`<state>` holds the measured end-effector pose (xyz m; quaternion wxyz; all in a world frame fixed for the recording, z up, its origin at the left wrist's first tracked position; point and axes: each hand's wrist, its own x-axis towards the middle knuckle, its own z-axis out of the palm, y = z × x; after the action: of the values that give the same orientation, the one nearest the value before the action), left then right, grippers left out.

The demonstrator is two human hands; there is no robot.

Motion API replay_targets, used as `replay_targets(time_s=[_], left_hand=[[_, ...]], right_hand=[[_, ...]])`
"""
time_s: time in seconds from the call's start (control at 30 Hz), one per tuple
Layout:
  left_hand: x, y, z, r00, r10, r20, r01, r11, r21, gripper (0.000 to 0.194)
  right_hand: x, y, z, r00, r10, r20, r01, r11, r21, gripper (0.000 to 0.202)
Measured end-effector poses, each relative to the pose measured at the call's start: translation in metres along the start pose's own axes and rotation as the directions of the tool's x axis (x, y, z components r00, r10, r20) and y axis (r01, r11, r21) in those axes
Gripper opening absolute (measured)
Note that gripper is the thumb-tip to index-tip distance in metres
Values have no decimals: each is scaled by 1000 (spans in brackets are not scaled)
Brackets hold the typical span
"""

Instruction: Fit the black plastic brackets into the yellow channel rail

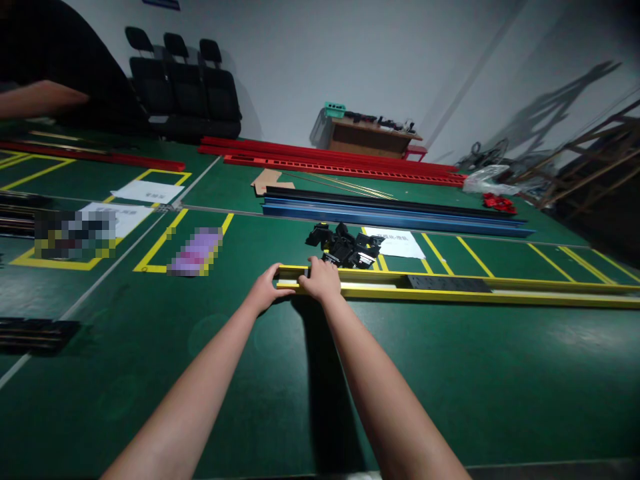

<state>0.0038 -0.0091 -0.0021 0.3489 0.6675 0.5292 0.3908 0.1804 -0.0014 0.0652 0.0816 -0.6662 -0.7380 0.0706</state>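
A long yellow U-shaped metal channel [435, 295] lies across the green table, its hollow side up and a pale strip along the inside. At its left end my left hand [265, 288] grips the channel, thumb on the near wall and fingers at the far wall. My right hand [323, 279] is closed just beside it, over the channel, with a small black part at its fingers, mostly hidden. Farther along, a black slotted block [447, 284] sits inside the channel. Just behind the right hand lies a heap of black plastic parts [343, 243].
Blue channels [395, 217] and red channels [350, 163] lie farther back. A white paper sheet [395, 242] is behind the yellow channel, a purple blurred item [195, 252] to the left. Black rails [35, 335] rest at far left. Another person's arm [43, 98] shows upper left.
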Motion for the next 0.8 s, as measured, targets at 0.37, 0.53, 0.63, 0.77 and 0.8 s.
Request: replay_targets(time_s=[0.37, 0.53, 0.63, 0.77, 0.8], left_hand=[[0, -2, 0, 1000, -10, 17, 10, 1000, -1, 83], [0, -1, 0, 1000, -5, 24, 5, 1000, -12, 82], [0, 0, 0, 1000, -9, 19, 9, 1000, -9, 83], [0, 2, -1, 1000, -15, 23, 15, 1000, -6, 82], [0, 2, -1, 1000, -14, 26, 14, 1000, -3, 82]], right_hand=[[-1, 2, 0, 999, 3, -32, -1, 999, 47, 56], [0, 2, -3, 1000, 14, -5, -14, 999, 46, 52], [0, 0, -4, 1000, 24, 13, -24, 999, 21, 48], [1, -3, -4, 999, 22, 24, -22, 1000, 11, 49], [1, -2, -4, 1000, 20, 23, -20, 1000, 15, 49]])
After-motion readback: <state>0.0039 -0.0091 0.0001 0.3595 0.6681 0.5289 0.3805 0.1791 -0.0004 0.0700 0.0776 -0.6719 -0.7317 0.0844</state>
